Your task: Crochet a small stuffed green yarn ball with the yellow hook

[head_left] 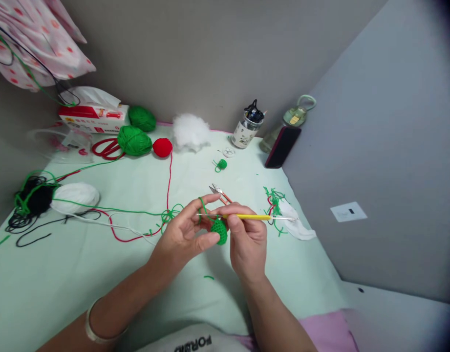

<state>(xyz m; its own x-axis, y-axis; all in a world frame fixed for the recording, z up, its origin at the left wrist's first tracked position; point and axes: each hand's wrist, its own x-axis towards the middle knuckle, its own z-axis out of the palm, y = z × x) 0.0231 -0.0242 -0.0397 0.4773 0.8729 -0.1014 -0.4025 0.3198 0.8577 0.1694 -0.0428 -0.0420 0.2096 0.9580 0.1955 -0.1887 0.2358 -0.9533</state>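
My left hand (188, 227) pinches a small green crocheted piece (219, 231) between thumb and fingers, and green yarn loops over its raised index finger. In my right hand (248, 239) is a crochet hook (248, 216) with a yellow handle, held like a pen. Its thin metal tip points left, just above the crocheted piece. Whether the tip sits inside a stitch I cannot tell. Beyond my fingers lie thread snips (225, 196) with orange handles, partly hidden. From the left hand, green yarn runs left across the cloth past a loose green tangle (170, 215).
Green yarn balls (134, 141), a red ball (162, 147) and white stuffing (190, 132) line the back, beside a tissue box (95, 117). White yarn (76, 197) lies left. A pen jar (246, 131), bottle (296, 115) and phone (283, 147) stand back right; yarn scraps (278, 205) lie right.
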